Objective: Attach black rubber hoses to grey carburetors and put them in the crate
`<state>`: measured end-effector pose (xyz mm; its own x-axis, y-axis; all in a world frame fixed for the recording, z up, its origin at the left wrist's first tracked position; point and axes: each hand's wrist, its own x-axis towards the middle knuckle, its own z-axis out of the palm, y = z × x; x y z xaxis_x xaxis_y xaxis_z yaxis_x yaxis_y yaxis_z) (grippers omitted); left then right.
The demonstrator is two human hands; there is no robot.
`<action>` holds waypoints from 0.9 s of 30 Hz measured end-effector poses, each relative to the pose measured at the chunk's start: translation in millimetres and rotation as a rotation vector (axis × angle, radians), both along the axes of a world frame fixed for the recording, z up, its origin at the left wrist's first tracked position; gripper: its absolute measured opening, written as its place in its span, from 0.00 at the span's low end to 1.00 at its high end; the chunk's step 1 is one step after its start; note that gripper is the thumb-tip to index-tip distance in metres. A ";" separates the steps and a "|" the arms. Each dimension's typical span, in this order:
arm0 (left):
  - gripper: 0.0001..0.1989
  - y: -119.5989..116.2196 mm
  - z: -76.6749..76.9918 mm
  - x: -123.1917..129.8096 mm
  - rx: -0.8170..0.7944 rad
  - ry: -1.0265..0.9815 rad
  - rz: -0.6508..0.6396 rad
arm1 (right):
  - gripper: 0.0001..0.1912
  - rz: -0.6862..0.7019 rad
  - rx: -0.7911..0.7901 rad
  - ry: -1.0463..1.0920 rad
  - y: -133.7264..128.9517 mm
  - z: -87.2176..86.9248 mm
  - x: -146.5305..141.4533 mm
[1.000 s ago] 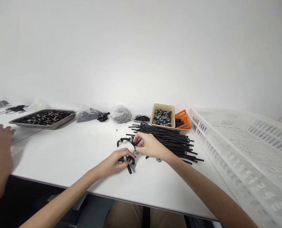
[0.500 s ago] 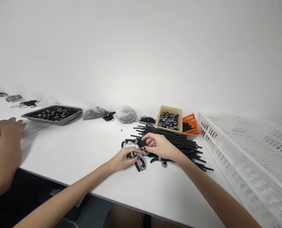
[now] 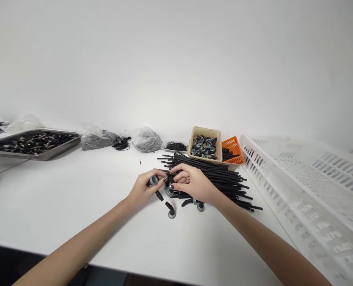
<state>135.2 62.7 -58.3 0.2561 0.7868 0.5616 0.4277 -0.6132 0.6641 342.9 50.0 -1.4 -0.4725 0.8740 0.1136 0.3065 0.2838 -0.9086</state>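
Observation:
My left hand (image 3: 148, 186) is closed on a black elbow piece with a grey round cap (image 3: 154, 180), its black end pointing down toward the table. Close beside it, my right hand (image 3: 191, 182) has its fingers pinched at a small dark part between the hands, too small to make out. Under and behind my right hand lies a pile of long black tubes (image 3: 224, 178). More black elbows with grey caps lie on the table: one (image 3: 170, 210) below my hands, others (image 3: 200, 205) at the pile's front edge.
Behind the pile stand a beige bin (image 3: 190, 145) of capped elbows and an orange basket (image 3: 240, 159). A large white crate (image 3: 271, 186) is at the right. Along the wall are a metal tray (image 3: 45, 155) of black parts and plastic bags (image 3: 147, 140) of small parts.
The view has turned left-to-right, and another person's hand at the left has gone out of frame. My hands have come closer together, and one capped elbow now lies apart on the table below them.

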 end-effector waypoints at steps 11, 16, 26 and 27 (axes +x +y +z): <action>0.14 -1.0 -8.5 -12.3 0.005 0.071 -0.184 | 0.20 -0.005 -0.120 0.169 2.4 -23.8 -8.9; 0.10 -4.7 -3.9 -11.3 -0.023 0.100 -0.217 | 0.19 -0.003 -0.103 0.171 0.1 -27.8 -12.4; 0.11 -3.5 4.5 -17.9 -0.289 -0.299 -0.231 | 0.23 0.176 -0.003 -0.177 -0.5 -15.9 2.5; 0.11 -2.7 5.0 -18.5 -0.322 -0.322 -0.261 | 0.24 0.205 0.018 -0.252 -1.3 -15.8 4.2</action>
<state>116.7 59.9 -53.3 0.3209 0.8656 0.3844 0.0307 -0.4151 0.9093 347.1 48.7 -17.1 -0.6534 0.7568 -0.0147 0.4563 0.3783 -0.8054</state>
